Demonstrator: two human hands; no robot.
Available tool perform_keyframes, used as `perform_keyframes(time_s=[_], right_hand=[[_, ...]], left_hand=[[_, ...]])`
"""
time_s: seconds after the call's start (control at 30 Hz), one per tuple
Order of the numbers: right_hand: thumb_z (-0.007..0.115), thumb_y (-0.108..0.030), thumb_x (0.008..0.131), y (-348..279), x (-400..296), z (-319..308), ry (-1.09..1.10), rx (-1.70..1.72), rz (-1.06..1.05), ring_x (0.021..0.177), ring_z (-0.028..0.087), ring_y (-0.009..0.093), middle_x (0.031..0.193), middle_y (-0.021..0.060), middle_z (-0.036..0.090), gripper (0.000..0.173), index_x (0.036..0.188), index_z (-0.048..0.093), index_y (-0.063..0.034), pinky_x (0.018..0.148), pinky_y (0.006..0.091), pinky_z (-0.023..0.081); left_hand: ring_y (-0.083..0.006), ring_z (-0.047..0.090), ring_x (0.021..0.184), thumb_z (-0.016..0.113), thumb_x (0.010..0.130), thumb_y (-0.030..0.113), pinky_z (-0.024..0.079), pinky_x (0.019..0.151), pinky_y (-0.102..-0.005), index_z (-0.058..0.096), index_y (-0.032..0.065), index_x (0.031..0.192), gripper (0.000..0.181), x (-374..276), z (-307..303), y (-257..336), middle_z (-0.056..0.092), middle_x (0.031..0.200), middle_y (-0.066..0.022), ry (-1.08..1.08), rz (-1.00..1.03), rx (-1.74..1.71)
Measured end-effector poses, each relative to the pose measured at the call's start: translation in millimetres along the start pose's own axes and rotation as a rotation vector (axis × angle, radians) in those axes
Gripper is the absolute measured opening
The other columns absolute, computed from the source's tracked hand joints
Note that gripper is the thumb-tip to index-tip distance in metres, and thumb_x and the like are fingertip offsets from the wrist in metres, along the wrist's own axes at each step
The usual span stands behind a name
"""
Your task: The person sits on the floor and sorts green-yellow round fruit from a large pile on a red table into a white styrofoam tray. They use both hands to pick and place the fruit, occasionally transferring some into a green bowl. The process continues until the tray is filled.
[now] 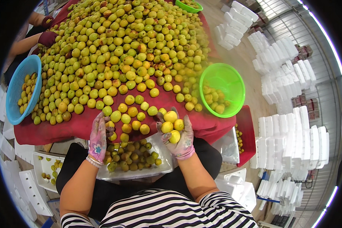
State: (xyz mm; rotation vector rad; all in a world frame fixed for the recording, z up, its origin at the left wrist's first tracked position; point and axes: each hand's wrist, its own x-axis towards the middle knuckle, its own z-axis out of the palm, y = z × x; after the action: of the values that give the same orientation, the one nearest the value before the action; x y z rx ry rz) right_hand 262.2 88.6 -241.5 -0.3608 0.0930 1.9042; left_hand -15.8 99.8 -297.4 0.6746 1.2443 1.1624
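Observation:
In my right hand (181, 139), gloved in pink with a flower print, lie several yellow-green round fruits (171, 125), palm up above the front edge of the red cloth (57, 132). My left hand (98, 136), in a like glove, is upright at the cloth's edge, its fingers beside a few loose fruits; whether it touches one I cannot tell. Between the hands, loose fruits (132, 111) lie on the cloth, in front of a large heap of the same fruit (116, 51). Below them, a white foam box lined with clear plastic (162, 159) holds more fruits (131, 156).
A green plastic basket (239, 94) with some fruits stands right, a blue basket (10, 94) left. Another person's gloved hand (47, 38) reaches to the heap at upper left. A red crate (249, 134) and a white foam box (38, 171) flank me; foam boxes (290, 139) are stacked right.

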Motion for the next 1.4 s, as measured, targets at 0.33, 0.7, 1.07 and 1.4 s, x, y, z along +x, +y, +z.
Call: perform_keyframes(time_s=[0.33,0.7,1.07,1.4], right_hand=[[0.057,-0.024,0.093,-218.4,23.7,20.7,0.308,-0.31,-0.696,0.101,0.059,0.032,0.104,0.0119,0.057,0.024,0.108,0.049,-0.0069,0.076,0.044,0.061],[0.06,-0.017,0.095,-253.5,-41.8,-41.8,0.596,-1.026,-1.316,0.096,0.06,0.023,0.107,0.0125,0.059,0.023,0.113,0.053,-0.0046,0.083,0.0358,0.056],[0.064,-0.041,0.089,-232.7,-159.3,-15.0,1.477,-1.494,-1.103,0.107,0.058,0.031,0.115,0.0187,0.057,0.054,0.121,0.045,-0.0009,0.086,0.042,0.054],[0.055,-0.038,0.097,-144.9,-53.7,-16.5,0.524,-1.211,-0.914,0.116,0.053,0.029,0.133,0.0144,0.048,0.054,0.137,0.043,-0.0026,0.098,0.0416,0.045]], left_hand=[[-0.0084,0.054,0.071,0.043,0.103,0.04,0.047,0.061,-0.0214,0.036,0.0074,0.144,0.053,8.3,-1.5,-11.0,0.057,0.114,-0.003,0.002,0.004,-0.068],[-0.0071,0.052,0.075,0.044,0.104,0.026,0.047,0.064,-0.0213,0.038,0.0073,0.142,0.043,1.2,5.0,-4.1,0.055,0.118,-0.0057,-0.022,0.031,-0.033],[-0.0107,0.052,0.088,0.043,0.103,0.024,0.047,0.081,-0.0266,0.036,0.0039,0.143,0.046,-0.4,-9.8,-21.4,0.054,0.124,-0.0074,-0.151,0.198,0.171],[-0.0156,0.053,0.108,0.046,0.099,0.009,0.044,0.093,-0.0284,0.038,0.0009,0.142,0.044,1.9,-15.1,-22.8,0.052,0.127,-0.0108,-0.12,0.387,0.222]])
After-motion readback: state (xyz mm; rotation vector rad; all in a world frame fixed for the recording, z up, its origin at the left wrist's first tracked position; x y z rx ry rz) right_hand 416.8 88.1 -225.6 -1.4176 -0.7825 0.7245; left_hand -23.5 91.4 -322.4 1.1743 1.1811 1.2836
